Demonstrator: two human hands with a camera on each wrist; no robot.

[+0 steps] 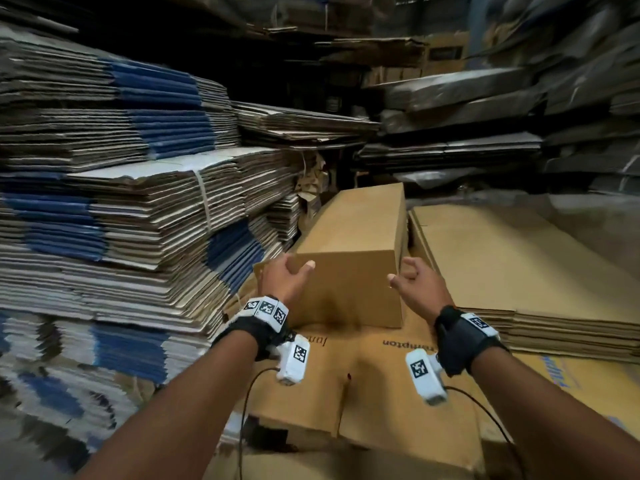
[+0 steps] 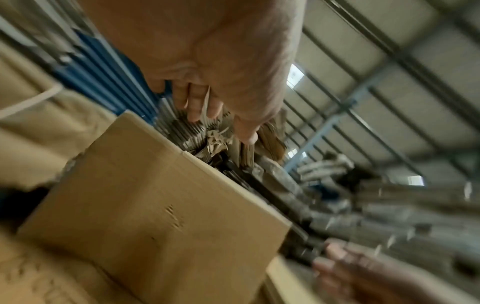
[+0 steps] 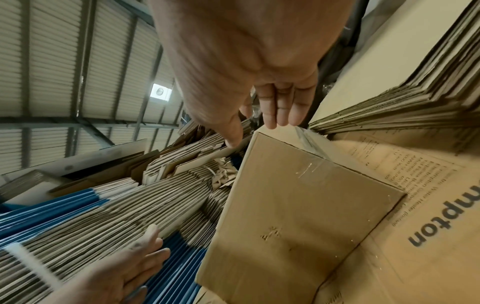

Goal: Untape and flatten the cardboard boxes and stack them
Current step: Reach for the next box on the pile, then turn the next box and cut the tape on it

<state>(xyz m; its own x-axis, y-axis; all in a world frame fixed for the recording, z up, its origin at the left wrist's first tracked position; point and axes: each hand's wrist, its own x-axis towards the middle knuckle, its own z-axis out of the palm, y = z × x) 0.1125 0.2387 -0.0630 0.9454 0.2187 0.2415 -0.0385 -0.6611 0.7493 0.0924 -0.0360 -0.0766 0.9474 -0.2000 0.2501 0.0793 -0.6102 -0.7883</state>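
A long brown cardboard box (image 1: 353, 244) lies lengthwise away from me on flattened cardboard. Clear tape (image 3: 314, 164) runs over its upper right edge. My left hand (image 1: 294, 271) is at the box's near left corner with the thumb over the near face. In the right wrist view this left hand (image 3: 140, 261) has straight fingers and sits just off the box's side. My right hand (image 1: 403, 275) hovers at the near right corner with loosely bent fingers (image 3: 275, 115) just above the edge, holding nothing. The left wrist view is blurred.
Tall bundles of flattened boards (image 1: 121, 202), some blue-edged, rise close on the left. A low stack of flat brown sheets (image 1: 502, 258) lies to the right. The box rests on a printed flattened carton (image 1: 398, 344). More piles of cardboard (image 1: 450, 109) fill the back.
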